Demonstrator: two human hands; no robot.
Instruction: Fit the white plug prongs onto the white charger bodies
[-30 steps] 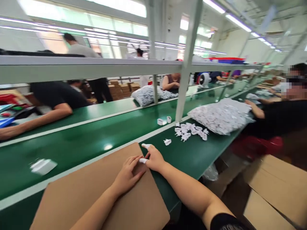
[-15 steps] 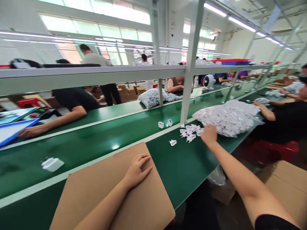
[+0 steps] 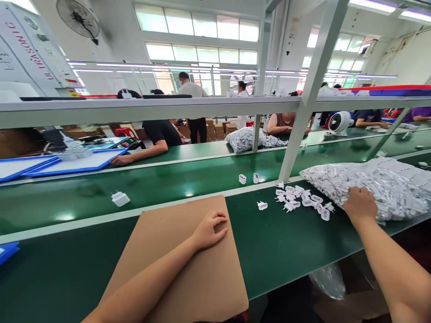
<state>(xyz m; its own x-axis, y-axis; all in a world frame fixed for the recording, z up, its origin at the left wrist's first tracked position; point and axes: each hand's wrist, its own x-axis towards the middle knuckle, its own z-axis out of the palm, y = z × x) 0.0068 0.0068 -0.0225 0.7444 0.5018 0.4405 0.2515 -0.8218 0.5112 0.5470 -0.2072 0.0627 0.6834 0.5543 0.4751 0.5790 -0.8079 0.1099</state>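
My left hand [image 3: 210, 229] lies on a flat sheet of brown cardboard [image 3: 175, 269], fingers loosely apart and holding nothing. On the right, my right hand [image 3: 361, 204] has its fingers curled closed at the near side of a clear plastic bag [image 3: 397, 188] packed with white plug parts; its fingertips are partly hidden. Beside the bag, several loose white plug parts [image 3: 291, 193] with pins are heaped on the green bench. One more plug part [image 3: 262, 205] lies apart, left of the heap.
Two white charger housings [image 3: 242, 179] and a white plug adapter [image 3: 120, 198] sit on the green belt [image 3: 168, 179]. A metal post [image 3: 311, 80] rises behind the heap. Across the belt, a co-worker's arm [image 3: 148, 152] rests near blue-rimmed trays [image 3: 90, 161]. A white fan [image 3: 339, 122] stands farther right.
The view has swung left. My right hand has shifted right along the bag, and more loose plug parts now lie between it and the heap. My left hand stays on the cardboard.
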